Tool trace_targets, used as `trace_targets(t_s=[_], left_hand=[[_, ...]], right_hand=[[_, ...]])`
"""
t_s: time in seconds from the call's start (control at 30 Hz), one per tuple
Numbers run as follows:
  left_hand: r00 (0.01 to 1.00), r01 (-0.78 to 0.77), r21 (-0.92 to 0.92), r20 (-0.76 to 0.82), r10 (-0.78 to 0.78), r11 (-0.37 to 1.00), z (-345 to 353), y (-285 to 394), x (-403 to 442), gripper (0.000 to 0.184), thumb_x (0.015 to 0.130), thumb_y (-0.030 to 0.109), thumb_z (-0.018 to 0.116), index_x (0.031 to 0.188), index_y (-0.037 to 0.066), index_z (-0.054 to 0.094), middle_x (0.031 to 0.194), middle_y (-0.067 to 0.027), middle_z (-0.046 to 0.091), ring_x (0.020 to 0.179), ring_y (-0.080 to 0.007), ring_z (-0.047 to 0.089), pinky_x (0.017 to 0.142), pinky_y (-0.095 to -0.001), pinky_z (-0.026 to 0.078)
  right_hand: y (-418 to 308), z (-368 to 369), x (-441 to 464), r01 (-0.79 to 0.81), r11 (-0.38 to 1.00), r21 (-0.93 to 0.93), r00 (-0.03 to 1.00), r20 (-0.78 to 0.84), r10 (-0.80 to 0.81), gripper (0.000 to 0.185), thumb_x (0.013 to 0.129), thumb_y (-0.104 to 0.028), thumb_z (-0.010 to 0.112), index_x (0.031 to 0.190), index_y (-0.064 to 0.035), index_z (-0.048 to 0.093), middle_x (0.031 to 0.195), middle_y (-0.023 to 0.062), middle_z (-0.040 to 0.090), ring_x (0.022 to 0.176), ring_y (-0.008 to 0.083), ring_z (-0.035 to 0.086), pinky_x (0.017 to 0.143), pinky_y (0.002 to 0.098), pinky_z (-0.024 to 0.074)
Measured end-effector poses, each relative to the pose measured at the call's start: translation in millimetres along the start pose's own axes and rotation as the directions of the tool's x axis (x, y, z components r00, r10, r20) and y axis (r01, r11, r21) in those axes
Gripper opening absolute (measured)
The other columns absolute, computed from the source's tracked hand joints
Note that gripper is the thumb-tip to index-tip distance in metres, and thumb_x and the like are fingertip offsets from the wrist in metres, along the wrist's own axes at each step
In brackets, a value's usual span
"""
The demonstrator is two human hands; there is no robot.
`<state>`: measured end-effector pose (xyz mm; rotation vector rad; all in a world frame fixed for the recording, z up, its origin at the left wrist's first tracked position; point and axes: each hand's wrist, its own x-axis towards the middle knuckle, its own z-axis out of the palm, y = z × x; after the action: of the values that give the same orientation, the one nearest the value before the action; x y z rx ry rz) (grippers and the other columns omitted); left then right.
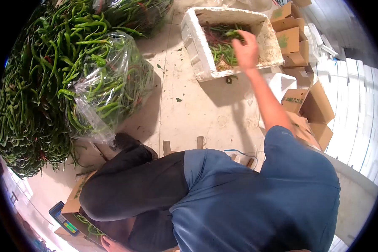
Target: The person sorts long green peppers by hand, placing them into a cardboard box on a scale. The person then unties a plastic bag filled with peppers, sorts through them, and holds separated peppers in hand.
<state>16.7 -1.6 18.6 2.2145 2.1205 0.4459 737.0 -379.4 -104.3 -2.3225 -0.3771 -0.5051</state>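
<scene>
My right hand (246, 49) reaches over a worn white foam box (190, 46) at the top. Its thumb and fingers are closed around a green chili pepper (232, 33), partly hidden by the fingers. Beneath it, loose green chili peppers (223, 53) and darker, reddish scraps lie in the box. At the bottom edge, my left hand (112, 244) is at the rim of a cardboard box (73, 203) with green chili peppers (93, 230) inside. Most of that hand is cut off by the frame, and its grip does not show.
A large heap of green chili peppers (33, 96) fills the left, beside a clear plastic bag (113, 92) of more peppers. A digital scale (63, 218) stands by the lower left box. Open cartons (319, 105) and stacked white foam boxes (344, 96) line the right.
</scene>
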Motion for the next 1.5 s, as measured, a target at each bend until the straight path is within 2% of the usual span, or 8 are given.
trace_targets(t_s=[0.33, 0.6, 0.7, 0.8, 0.83, 0.97, 1.3, 1.5], left_hand=[[0.999, 0.035, -0.019, 0.033, -0.035, 0.999, -9, 11, -9, 0.035, 0.087, 0.027, 0.060, 0.098, -0.004, 0.072, 0.101, -0.0211, 0.071, 0.091, -0.0336, 0.067, 0.087, -0.0414, 0.052], [0.965, 0.203, -0.028, 0.177, -0.195, 0.979, -32, -40, 2, 0.039, 0.092, 0.023, 0.054, 0.119, -0.005, 0.061, 0.111, -0.0252, 0.065, 0.094, -0.0345, 0.066, 0.089, -0.0445, 0.052], [0.981, -0.044, 0.116, 0.192, 0.021, 0.992, -33, -69, 6, 0.038, 0.093, 0.022, 0.053, 0.120, -0.005, 0.061, 0.109, -0.0259, 0.065, 0.095, -0.0346, 0.065, 0.089, -0.0446, 0.052], [0.944, -0.286, 0.262, 0.245, 0.223, 0.922, -34, -97, 5, 0.037, 0.095, 0.022, 0.052, 0.120, -0.004, 0.060, 0.108, -0.0266, 0.065, 0.097, -0.0347, 0.065, 0.088, -0.0447, 0.052], [0.967, 0.127, -0.026, 0.225, -0.118, 0.992, -26, -84, 8, 0.036, 0.096, 0.023, 0.051, 0.119, -0.003, 0.062, 0.110, -0.0251, 0.066, 0.101, -0.0354, 0.064, 0.089, -0.0428, 0.052], [0.951, -0.302, 0.329, 0.164, 0.261, 0.895, -6, -101, 43, 0.039, 0.097, 0.027, 0.052, 0.124, 0.002, 0.062, 0.113, -0.0197, 0.068, 0.103, -0.0355, 0.063, 0.094, -0.0408, 0.049], [1.000, -0.017, -0.254, 0.018, 0.022, 0.967, 6, 21, 39, 0.031, 0.099, 0.016, 0.055, 0.124, 0.000, 0.063, 0.107, -0.0167, 0.069, 0.095, -0.0227, 0.068, 0.084, -0.0319, 0.053], [0.995, 0.094, -0.526, 0.041, -0.086, 0.845, 5, 38, 47, 0.028, 0.099, 0.011, 0.056, 0.124, 0.000, 0.062, 0.112, -0.0132, 0.068, 0.098, -0.0194, 0.066, 0.086, -0.0290, 0.052]], right_hand=[[199, -4, -170, -0.568, 0.666, -0.483, 0.730, 0.077, 0.679, 0.029, 0.083, -0.026, 0.067, 0.101, -0.0037, 0.071, 0.094, 0.0175, 0.072, 0.093, 0.0360, 0.068, 0.083, 0.0428, 0.0526], [260, 83, -193, 0.255, 0.599, -0.759, 0.428, 0.644, 0.634, 0.038, 0.085, -0.033, 0.066, 0.105, -0.0010, 0.068, 0.093, 0.0171, 0.072, 0.088, 0.0287, 0.071, 0.075, 0.0410, 0.0544], [232, 66, -261, -0.828, 0.480, -0.290, 0.259, 0.562, 0.785, 0.027, 0.087, -0.018, 0.066, 0.102, 0.0036, 0.065, 0.078, 0.0108, 0.065, 0.070, 0.0204, 0.065, 0.062, 0.0332, 0.0520], [92, 14, -236, -0.990, 0.073, -0.120, -0.056, 0.817, 0.574, 0.022, 0.088, -0.006, 0.067, 0.109, 0.0013, 0.064, 0.082, 0.0075, 0.065, 0.072, 0.0150, 0.065, 0.056, 0.0262, 0.0508], [52, 4, -220, -0.996, 0.034, -0.080, -0.051, 0.853, 0.520, 0.023, 0.090, -0.009, 0.066, 0.111, 0.0020, 0.063, 0.085, 0.0076, 0.065, 0.074, 0.0144, 0.065, 0.059, 0.0265, 0.0525], [-35, -10, -157, -0.984, 0.146, 0.106, 0.135, 0.970, 0.204, 0.027, 0.094, -0.012, 0.063, 0.117, 0.0033, 0.061, 0.092, 0.0074, 0.066, 0.078, 0.0132, 0.064, 0.069, 0.0269, 0.0559], [-64, -25, -49, -0.556, 0.742, 0.376, 0.746, 0.620, 0.245, 0.027, 0.089, -0.004, 0.060, 0.115, -0.0020, 0.068, 0.096, 0.0044, 0.067, 0.075, 0.0097, 0.063, 0.066, 0.0253, 0.0538], [-10, -14, -11, 0.202, 0.936, -0.288, 0.946, 0.303, -0.111, 0.047, 0.084, -0.016, 0.064, 0.126, 0.0030, 0.056, 0.117, 0.0232, 0.062, 0.107, 0.0406, 0.058, 0.096, 0.0457, 0.0456]])
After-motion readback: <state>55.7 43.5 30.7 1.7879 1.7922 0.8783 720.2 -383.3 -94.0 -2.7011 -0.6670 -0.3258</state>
